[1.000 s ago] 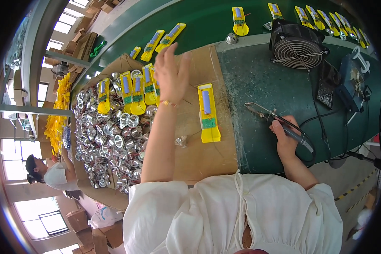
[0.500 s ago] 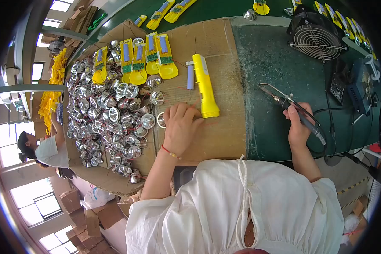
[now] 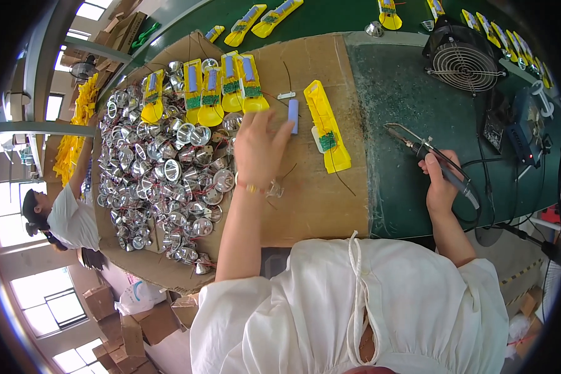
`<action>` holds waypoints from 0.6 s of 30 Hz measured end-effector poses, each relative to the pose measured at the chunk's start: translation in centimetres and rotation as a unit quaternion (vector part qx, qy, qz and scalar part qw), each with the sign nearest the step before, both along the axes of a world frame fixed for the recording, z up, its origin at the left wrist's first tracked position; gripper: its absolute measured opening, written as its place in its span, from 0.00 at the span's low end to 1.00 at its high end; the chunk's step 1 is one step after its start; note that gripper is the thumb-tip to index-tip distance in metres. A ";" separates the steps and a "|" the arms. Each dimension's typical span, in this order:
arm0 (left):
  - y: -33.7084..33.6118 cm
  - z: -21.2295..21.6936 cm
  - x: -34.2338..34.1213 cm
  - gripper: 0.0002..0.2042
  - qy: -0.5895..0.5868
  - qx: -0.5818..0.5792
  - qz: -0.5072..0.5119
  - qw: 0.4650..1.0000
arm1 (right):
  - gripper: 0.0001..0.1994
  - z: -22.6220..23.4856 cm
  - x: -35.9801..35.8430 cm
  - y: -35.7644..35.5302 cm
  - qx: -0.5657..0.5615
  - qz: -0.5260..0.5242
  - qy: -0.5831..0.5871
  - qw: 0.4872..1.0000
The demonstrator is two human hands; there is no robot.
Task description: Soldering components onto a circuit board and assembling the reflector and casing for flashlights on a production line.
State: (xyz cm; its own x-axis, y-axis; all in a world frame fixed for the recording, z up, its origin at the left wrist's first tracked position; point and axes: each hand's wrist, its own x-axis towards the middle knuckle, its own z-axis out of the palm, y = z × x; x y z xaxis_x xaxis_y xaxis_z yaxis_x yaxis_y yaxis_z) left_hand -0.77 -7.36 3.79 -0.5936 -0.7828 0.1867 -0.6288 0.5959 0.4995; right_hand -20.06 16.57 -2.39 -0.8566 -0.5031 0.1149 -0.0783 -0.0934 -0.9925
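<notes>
My right hand (image 3: 441, 181) grips a soldering iron (image 3: 424, 149) with a thin metal guide tube along its tip, held over the green mat. My left hand (image 3: 257, 149) is above the cardboard, thumb apart from the bent fingers, with nothing visible in it. Its thumb is close beside a lilac battery cell (image 3: 293, 117). A small white strip (image 3: 287, 95) with a dark wire lies just beyond the cell. Right of these lies a yellow flashlight half-shell (image 3: 321, 115), hollow side up, carrying a green circuit board (image 3: 328, 142) and a loose dark wire. A shiny reflector (image 3: 274, 189) is partly hidden by my left wrist.
A heap of silver reflectors (image 3: 168, 168) with red wires covers the left, several wired yellow half-shells (image 3: 210, 100) on its far edge. A caged fan (image 3: 464, 67) and a blue soldering station (image 3: 530, 128) stand right. Further left, another person (image 3: 68, 212) reaches toward yellow parts.
The yellow half-shell has gone from back up to hollow side up, and sits slightly further right. My left hand has moved away from me. The right hand stays with the iron.
</notes>
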 end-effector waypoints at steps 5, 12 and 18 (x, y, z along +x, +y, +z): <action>-3.3 -2.6 -3.0 0.18 -0.045 -0.019 -0.069 0.996 | 0.08 0.2 0.4 -0.1 0.008 0.024 0.005 1.000; -1.0 0.0 -5.9 0.15 0.157 0.180 -0.010 0.971 | 0.08 0.0 0.0 0.1 0.019 0.006 -0.019 1.000; 1.6 -2.7 -7.7 0.13 0.068 -0.115 0.000 0.991 | 0.08 0.3 -0.1 0.0 0.008 0.031 0.000 0.999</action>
